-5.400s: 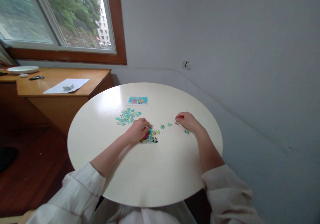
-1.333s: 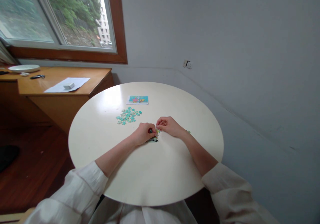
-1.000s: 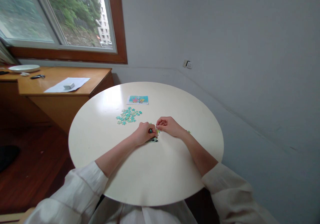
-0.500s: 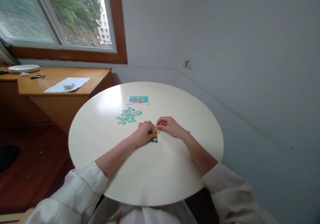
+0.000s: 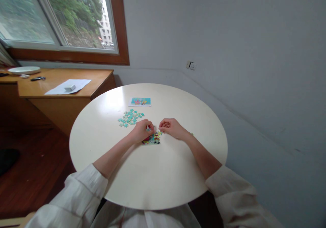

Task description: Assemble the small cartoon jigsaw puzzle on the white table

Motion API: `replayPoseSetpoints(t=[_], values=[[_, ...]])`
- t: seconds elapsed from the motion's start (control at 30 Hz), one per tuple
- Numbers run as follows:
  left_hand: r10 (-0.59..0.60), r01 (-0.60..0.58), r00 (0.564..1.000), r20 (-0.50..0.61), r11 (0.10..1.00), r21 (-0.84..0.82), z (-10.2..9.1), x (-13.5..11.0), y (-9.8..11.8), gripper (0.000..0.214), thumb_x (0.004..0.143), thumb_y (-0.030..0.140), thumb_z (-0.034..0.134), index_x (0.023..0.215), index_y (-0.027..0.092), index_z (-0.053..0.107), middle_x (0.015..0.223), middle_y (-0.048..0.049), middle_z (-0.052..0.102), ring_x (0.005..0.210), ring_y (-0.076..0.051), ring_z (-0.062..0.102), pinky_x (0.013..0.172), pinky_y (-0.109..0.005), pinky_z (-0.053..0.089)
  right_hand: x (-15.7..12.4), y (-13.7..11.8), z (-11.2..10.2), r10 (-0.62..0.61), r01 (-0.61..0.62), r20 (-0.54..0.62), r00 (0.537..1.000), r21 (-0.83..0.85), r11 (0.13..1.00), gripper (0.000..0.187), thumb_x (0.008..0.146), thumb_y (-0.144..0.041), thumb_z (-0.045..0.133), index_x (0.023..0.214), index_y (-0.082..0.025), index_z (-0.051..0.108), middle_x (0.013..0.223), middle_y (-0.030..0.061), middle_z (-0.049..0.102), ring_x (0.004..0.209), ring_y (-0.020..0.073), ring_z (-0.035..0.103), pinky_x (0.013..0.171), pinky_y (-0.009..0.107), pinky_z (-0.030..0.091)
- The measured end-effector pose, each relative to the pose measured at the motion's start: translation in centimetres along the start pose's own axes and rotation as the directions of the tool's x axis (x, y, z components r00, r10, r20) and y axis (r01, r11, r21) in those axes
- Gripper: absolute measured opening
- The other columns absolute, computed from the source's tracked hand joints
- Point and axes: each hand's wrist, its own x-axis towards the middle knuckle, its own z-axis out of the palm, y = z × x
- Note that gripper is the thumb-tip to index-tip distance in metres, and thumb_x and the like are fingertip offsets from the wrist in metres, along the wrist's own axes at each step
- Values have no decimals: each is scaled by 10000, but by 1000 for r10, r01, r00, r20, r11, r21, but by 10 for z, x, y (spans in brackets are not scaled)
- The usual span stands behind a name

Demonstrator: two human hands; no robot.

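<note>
White round table (image 5: 142,177), head view, centre of frame. Partly joined puzzle (image 5: 152,140) lies mid-frame; left hand (image 5: 142,130) covers its upper-left part, fingers curled, any hold impossible to tell. Right hand (image 5: 172,127) is just right, thumb and fingertips nearly together, hold unclear. Loose pieces (image 5: 129,118) lie left of centre, picture card (image 5: 140,101) above.
</note>
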Motion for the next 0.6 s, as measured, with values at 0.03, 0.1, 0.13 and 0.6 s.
replayPoseSetpoints(t=[0.03,0.1,0.13,0.6], values=[[1,-1,1000,12,1000,-1,0,-1,1,90,655,256,600,651,166,596,718,-3,542,681,-130,485,672,-245,378,0,0,0,-1,1,-3,1000,-1,1000,161,627,-271,613,683,-129,562,547,-18,534,515,82,489,520,217,384],[-9,8,999,48,1000,14,0,-2,6,99,643,262,615,649,165,598,727,-6,536,685,-132,488,672,-249,376,0,0,0,0,0,-5,1000,-1,1000,158,625,-268,613,683,-130,562,547,-18,534,517,82,490,520,217,384],[-15,13,997,72,999,31,0,-3,8,101,642,263,618,649,165,600,731,-8,533,688,-134,490,674,-253,375,1,1,0,-1,1,-6,1000,1,1000,159,624,-268,615,681,-130,561,546,-18,533,518,82,488,520,217,383],[109,-114,988,107,993,43,1,-4,11,95,690,221,570,706,201,662,787,-22,567,780,-157,525,750,-273,373,1,1,-2,-5,5,-9,1000,24,1000,164,634,-276,618,688,-134,557,573,-10,556,530,81,499,531,221,410]])
